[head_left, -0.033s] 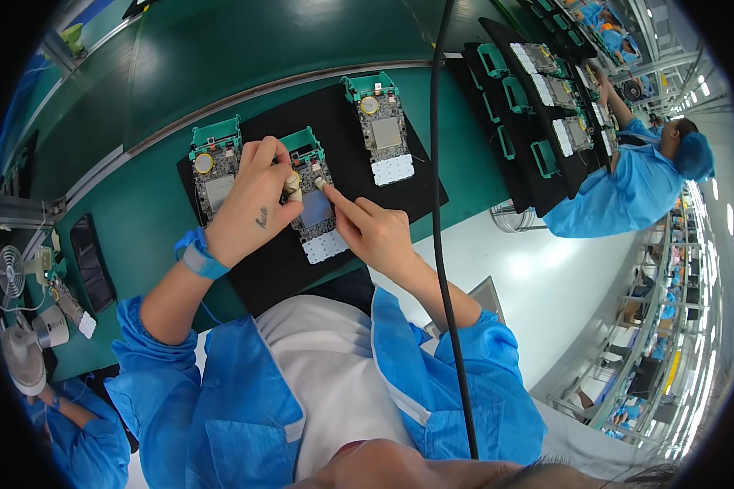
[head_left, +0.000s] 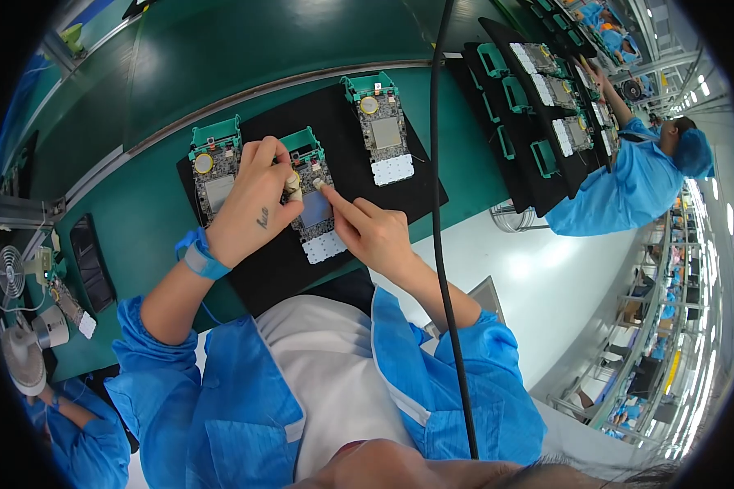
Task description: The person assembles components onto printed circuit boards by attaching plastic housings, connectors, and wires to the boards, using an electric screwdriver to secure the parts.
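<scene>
A circuit board (head_left: 316, 213) with a green plastic bracket (head_left: 303, 143) at its far end lies between my hands on a black mat (head_left: 273, 277). My left hand (head_left: 257, 187) bends over its left side, fingers curled and tips drawn together near pale finger covers. Whatever those tips hold, if anything, is hidden. From the right, my right hand (head_left: 377, 236) stretches its index finger, tipped with a pale cover, onto the board beside the metal shield. Its other fingers fold loosely under, holding nothing visible. Partly behind my left hand is a second board (head_left: 217, 189); a third board (head_left: 386, 132) lies farther right.
A black cable (head_left: 440, 244) hangs across the view, right of my right hand. Black racks (head_left: 538, 106) with more boards stand at the right, where a co-worker (head_left: 620, 191) in blue reaches in. A phone (head_left: 94, 262) and small fans (head_left: 11, 270) are at the left.
My hands and the boards look almost unchanged. The co-worker at the right has shifted very slightly.
</scene>
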### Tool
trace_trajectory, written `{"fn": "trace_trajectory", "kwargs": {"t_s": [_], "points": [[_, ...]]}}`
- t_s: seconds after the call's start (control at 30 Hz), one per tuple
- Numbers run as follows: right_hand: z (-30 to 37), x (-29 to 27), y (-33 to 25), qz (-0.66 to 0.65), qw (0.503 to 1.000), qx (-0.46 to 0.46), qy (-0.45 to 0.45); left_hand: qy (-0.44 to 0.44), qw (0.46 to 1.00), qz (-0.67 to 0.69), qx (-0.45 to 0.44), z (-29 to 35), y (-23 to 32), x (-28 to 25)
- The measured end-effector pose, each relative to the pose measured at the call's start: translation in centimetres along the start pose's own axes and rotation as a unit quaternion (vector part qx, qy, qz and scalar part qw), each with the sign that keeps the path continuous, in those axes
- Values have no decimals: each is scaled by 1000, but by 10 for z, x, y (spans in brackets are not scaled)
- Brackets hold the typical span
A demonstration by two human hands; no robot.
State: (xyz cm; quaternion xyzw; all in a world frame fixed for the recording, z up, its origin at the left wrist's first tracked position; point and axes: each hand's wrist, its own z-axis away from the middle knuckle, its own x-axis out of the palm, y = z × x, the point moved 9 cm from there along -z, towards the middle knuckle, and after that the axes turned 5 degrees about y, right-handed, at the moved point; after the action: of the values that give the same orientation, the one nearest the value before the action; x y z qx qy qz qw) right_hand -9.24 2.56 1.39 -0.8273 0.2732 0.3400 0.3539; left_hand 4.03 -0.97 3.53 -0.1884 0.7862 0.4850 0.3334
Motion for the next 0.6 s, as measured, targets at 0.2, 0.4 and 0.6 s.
{"fn": "trace_trajectory", "kwargs": {"t_s": [0.2, 0.4, 0.6], "points": [[0, 2, -8, -14, 1000, -24, 5, 2, 1000, -13, -6, -1, 1, 1], [0, 5, -5, -20, 1000, -14, -2, 11, 1000, -22, 1, 0, 0, 1], [-3, 10, -16, 48, 996, -63, -28, 9, 1000, -10, 20, 0, 0, 3]]}}
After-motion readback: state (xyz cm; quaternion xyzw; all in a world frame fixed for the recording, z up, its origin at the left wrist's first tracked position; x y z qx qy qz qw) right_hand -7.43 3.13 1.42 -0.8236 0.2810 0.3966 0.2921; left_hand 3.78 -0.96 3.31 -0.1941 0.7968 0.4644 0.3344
